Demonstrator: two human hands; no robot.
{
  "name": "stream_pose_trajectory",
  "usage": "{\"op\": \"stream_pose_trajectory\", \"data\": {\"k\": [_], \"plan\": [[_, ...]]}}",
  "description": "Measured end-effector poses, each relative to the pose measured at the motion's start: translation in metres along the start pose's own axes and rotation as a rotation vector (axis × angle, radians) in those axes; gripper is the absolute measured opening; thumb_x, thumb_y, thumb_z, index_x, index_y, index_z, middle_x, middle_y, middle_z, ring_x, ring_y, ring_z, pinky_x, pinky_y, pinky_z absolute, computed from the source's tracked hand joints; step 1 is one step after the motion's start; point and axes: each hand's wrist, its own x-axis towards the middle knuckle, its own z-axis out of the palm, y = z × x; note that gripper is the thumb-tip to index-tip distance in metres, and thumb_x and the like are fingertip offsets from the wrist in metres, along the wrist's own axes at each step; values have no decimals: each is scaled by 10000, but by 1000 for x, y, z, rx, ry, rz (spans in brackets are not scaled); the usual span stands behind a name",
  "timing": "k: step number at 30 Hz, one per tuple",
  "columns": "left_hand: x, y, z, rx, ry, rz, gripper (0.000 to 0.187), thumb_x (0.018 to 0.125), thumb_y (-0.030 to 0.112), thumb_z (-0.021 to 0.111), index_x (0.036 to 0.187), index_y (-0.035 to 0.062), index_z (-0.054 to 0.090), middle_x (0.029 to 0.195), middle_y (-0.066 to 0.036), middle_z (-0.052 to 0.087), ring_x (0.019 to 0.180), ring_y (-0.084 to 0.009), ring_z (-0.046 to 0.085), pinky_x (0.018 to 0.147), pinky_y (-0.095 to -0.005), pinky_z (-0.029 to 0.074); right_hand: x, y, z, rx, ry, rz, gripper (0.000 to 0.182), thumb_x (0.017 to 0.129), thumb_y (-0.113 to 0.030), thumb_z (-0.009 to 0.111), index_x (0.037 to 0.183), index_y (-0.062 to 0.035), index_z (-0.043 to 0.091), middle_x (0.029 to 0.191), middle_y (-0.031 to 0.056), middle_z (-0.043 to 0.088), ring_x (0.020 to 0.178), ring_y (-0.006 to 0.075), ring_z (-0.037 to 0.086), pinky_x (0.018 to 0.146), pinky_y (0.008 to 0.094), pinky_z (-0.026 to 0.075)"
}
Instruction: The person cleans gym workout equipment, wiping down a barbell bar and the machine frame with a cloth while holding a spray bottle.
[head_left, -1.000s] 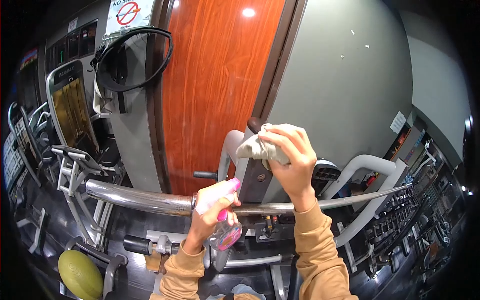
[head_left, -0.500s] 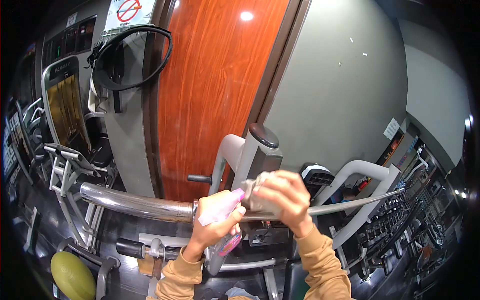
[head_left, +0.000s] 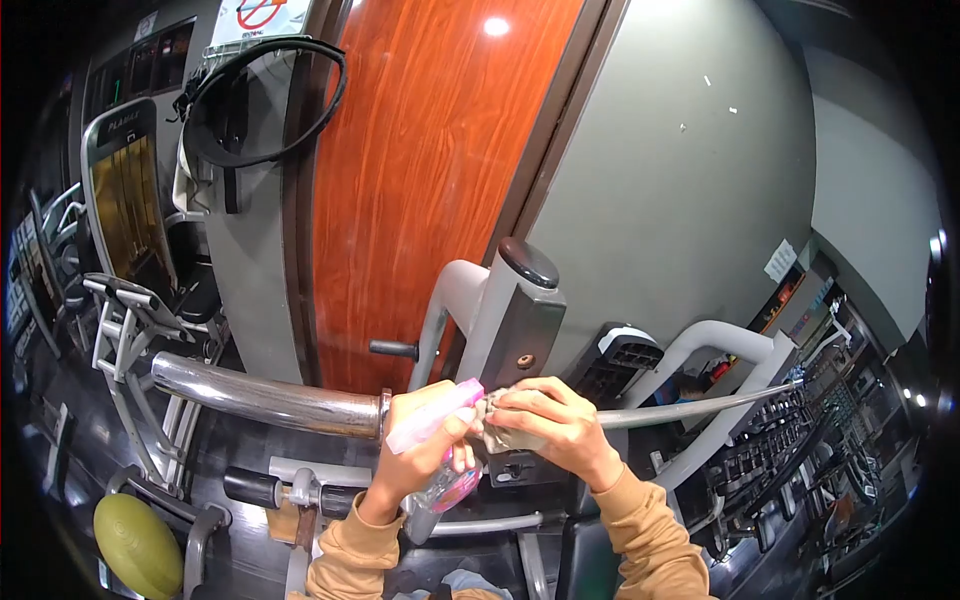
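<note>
My left hand [head_left: 425,440] is closed around a spray bottle [head_left: 455,485] with a pink-and-white trigger head and a clear body. The bottle's nozzle points right, close to the cloth. In my right hand [head_left: 560,425] a crumpled greyish cloth [head_left: 493,432] is bunched under the fingers, right beside the nozzle. Both hands are in front of a long metal bar [head_left: 270,402], which has a thick sleeve on the left and a thinner shaft on the right. My hands hide the bar's middle part.
A grey machine upright [head_left: 515,310] stands just beyond my hands. Behind it is a reddish wooden door [head_left: 420,150]. A black weight belt-like loop [head_left: 335,90] hangs at upper left. A green ball [head_left: 140,545] lies lower left, and dumbbell racks [head_left: 770,440] line the right.
My right hand with the cloth has moved down and left, closer to the nozzle. My left hand still grips the bottle. The view has shifted slightly.
</note>
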Motion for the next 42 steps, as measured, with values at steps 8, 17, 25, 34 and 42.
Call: {"op": "stream_pose_trajectory", "data": {"k": [8,17,25,34,42], "plan": [[-1,3,-1,4,8,-10,217,966,104,585,1029,-99,629,834,-125,669,537,-145,623,528,-272,525,33,-4,5,33,-48,-75,277,757,-98,687,1033,-101,713,1133,16,687,1067,219,656,858,335,589],[1,-1,-3,22,-24,-38,186,973,81,594,1009,-96,636,824,-119,668,535,-128,619,512,-251,508,-5,3,-34,59,-95,217,397,618,-3,806,987,-145,778,1012,7,749,939,215,694,818,336,583],[3,4,-1,76,-49,-39,164,957,58,604,926,-99,640,805,-109,658,534,-119,621,499,-248,503,5,5,-36,-30,218,168,410,598,-22,807,991,-134,781,1003,25,735,975,254,686,833,360,579],[2,7,-1,112,-46,-69,163,948,37,601,994,-116,636,814,-112,654,530,-111,613,499,-249,506,-4,-2,-8,44,117,177,404,601,-25,801,982,-157,775,1005,10,732,968,218,660,830,342,569],[-3,8,0,215,-68,-70,209,954,109,595,956,-98,627,796,-115,656,524,-130,622,493,-256,503,-34,-23,-41,242,292,517,461,556,68,754,990,-86,770,995,94,749,934,261,717,843,347,568]]}}
